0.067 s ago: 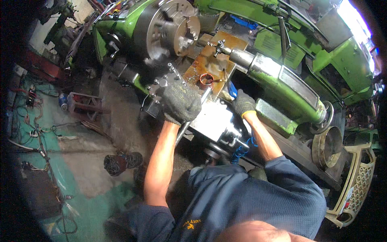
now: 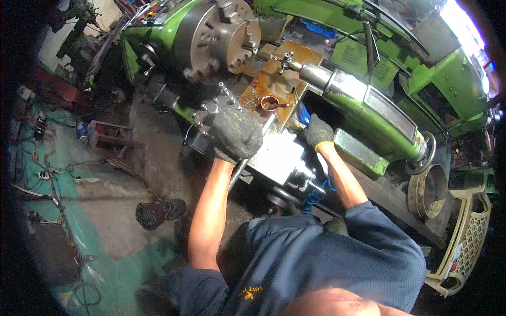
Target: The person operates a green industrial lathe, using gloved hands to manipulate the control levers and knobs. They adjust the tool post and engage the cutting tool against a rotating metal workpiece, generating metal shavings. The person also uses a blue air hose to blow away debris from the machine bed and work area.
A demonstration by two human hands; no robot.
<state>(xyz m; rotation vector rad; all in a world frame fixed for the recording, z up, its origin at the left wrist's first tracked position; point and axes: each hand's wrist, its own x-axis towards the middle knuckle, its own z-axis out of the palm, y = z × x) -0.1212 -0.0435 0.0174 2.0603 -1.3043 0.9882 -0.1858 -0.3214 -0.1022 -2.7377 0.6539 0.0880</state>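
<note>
My left hand point(image 2: 237, 134), in a dark grey knit glove, is closed over a long metal bar point(image 2: 238, 173) beside the bolted tool post point(image 2: 212, 109) of a green lathe. The bar runs slantwise under the hand across the carriage's pale flat top point(image 2: 278, 158). My right hand point(image 2: 319, 131), gloved alike with a yellow cuff, is closed around a blue tool point(image 2: 304, 115); only its blue part shows past the fingers. Left of it, a round reddish pot point(image 2: 269, 105) with a brush-like handle stands on a rusty-brown plate point(image 2: 261, 88). The large jawed chuck point(image 2: 219, 39) is at the far left.
The tailstock point(image 2: 363, 97) with its handwheel point(image 2: 424, 152) lies to the right. Blue coiled hose point(image 2: 313, 200) hangs below the carriage. A metal ring point(image 2: 428, 192) and a cream grille point(image 2: 464, 239) are at the right. Cables point(image 2: 58, 203) cross the floor at left.
The chuck's jaws have shifted around and look less blurred. My right hand has moved very slightly, and the blue tool's angle differs a little. My left hand stays put.
</note>
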